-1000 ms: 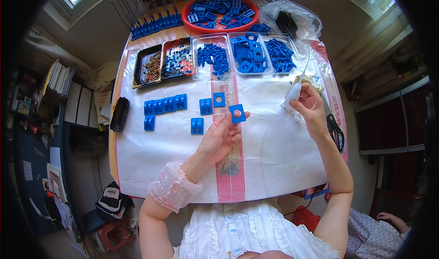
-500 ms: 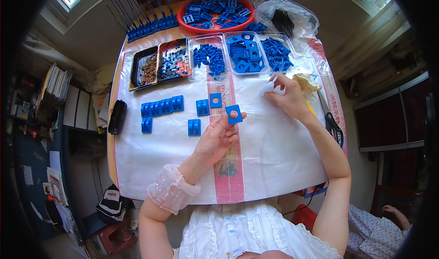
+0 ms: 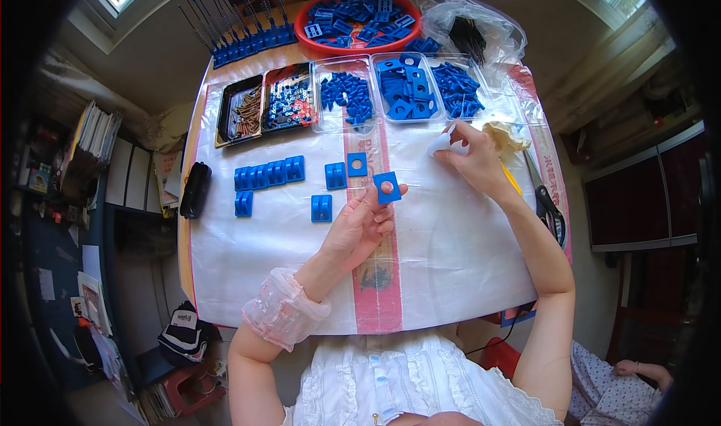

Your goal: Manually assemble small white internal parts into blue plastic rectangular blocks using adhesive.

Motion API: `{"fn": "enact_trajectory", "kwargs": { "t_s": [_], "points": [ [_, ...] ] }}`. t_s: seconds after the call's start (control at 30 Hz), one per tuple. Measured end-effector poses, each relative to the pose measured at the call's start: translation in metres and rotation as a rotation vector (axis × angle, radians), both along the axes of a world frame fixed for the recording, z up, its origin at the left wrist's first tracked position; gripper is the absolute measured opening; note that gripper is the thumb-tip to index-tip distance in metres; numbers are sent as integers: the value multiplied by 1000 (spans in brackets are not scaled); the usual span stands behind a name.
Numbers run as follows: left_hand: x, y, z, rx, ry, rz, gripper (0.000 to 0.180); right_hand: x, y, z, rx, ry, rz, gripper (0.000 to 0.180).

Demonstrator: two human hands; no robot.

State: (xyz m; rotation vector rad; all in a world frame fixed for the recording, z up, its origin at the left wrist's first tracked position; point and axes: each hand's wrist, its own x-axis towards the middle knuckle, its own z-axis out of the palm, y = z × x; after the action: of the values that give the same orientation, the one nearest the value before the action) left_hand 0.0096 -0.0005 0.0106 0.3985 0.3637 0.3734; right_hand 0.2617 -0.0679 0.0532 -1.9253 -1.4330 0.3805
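Holding a blue square plate [image 3: 387, 187] at its fingertips, left hand [image 3: 360, 227] sits mid-desk [image 3: 451, 276]; right hand [image 3: 469, 159], up-right beside it, pinches a white piece [image 3: 443, 143].

Row of trays [image 3: 353, 95] behind loose square pieces [image 3: 269, 175] on the table [image 3: 451, 276].

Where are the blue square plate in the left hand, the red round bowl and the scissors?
blue square plate [image 3: 387, 187], head view, on its flat face beside the hole.
red round bowl [image 3: 300, 22], head view, on its left rim.
scissors [image 3: 552, 214], head view, on the dark handles.
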Motion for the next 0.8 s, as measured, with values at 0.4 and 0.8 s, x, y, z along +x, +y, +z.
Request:
{"fn": "enact_trajectory", "kwargs": {
  "t_s": [0.4,0.8],
  "points": [
    [1,0,2,0,13,3,32,1,0,-4,-1,4,5,34],
    [-2,-4,15,-57,-20,14,32,-51,-63,7,121,785,229,61]
  ]
}}
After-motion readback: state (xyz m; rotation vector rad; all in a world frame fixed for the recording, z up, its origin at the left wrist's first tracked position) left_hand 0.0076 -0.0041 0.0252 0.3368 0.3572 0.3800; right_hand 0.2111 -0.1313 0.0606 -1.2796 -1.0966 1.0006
